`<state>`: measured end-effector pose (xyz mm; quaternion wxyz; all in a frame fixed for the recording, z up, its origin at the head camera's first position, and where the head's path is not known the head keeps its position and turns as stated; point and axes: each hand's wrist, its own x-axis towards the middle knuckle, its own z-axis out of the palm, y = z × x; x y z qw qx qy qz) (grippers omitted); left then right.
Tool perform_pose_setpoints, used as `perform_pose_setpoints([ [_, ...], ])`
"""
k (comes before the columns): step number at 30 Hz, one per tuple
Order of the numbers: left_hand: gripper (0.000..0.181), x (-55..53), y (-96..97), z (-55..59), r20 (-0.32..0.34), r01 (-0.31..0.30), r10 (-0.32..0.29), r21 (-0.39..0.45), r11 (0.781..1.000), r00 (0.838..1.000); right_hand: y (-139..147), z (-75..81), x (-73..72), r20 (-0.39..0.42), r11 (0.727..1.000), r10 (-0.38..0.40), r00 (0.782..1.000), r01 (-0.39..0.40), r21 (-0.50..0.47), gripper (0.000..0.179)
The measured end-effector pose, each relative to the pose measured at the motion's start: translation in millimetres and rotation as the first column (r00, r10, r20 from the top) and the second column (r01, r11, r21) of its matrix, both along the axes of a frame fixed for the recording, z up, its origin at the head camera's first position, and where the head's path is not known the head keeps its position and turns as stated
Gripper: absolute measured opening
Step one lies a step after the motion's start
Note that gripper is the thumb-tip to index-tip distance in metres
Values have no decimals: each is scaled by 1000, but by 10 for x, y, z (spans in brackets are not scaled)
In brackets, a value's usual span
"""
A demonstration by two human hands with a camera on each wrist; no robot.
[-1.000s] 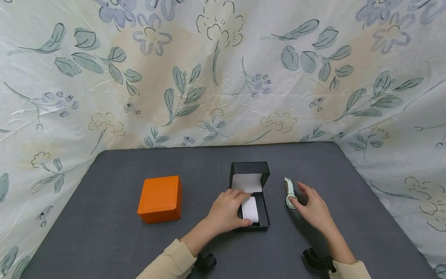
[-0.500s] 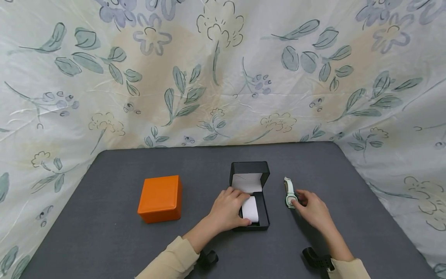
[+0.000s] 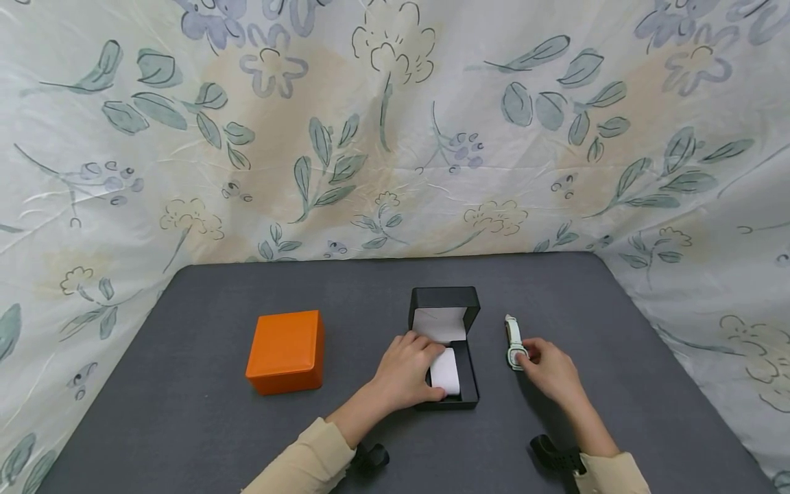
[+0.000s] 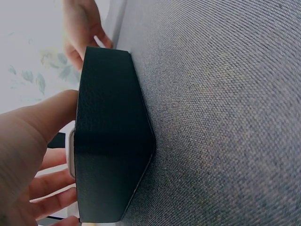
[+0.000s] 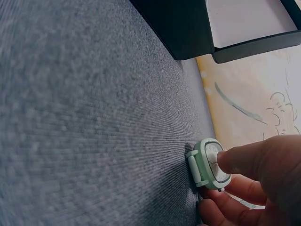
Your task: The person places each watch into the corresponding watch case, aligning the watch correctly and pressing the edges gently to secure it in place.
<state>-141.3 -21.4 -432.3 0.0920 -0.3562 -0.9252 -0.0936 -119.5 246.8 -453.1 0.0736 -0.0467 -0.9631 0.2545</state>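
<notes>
A black watch box (image 3: 469, 370) stands with its lid up and a white watch cushion (image 3: 445, 372) in its base. My left hand (image 3: 404, 374) reaches over the box's left side, thumb and fingertips at opposite ends of the cushion. In the left wrist view, the box wall (image 4: 106, 117) hides the fingertips. Right of the box, a pale green wristwatch (image 3: 515, 346) lies strap pointing away. My right hand (image 3: 552, 370) pinches its case. In the right wrist view, the thumb (image 5: 240, 157) presses the watch face (image 5: 215, 170) while curled fingers reach the case's lower side.
An orange box (image 3: 285, 351), closed, sits on the grey table (image 3: 204, 425) to the left. Behind the table hangs a floral cloth (image 3: 395, 137). Black straps (image 3: 555, 456) circle both wrists.
My right hand has closed in on the watch, its raised fingers curling down to the case while the thumb stays on the face. The left hand has hardly moved.
</notes>
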Motion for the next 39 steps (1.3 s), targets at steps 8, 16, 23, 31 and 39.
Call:
perform_pose_setpoints([
  [8,62,-18,-3,-2,-1,19,-19,49,999,1000,-6,-3,-8,20,1000,-14,1000,15,-11,27],
  [16,61,-5,-9,21,18,26,-27,80,996,999,-4,9,-16,60,998,-16,998,19,-54,26],
  [23,61,29,-15,55,40,24,-28,108,994,999,-14,22,0,61,994,-33,998,39,-98,25],
  [31,61,32,-19,84,48,18,-24,125,992,999,-5,62,2,66,986,-26,997,36,-160,26],
  [39,60,63,-30,118,62,23,-32,139,990,998,19,110,-14,-4,990,-35,999,34,-138,24],
])
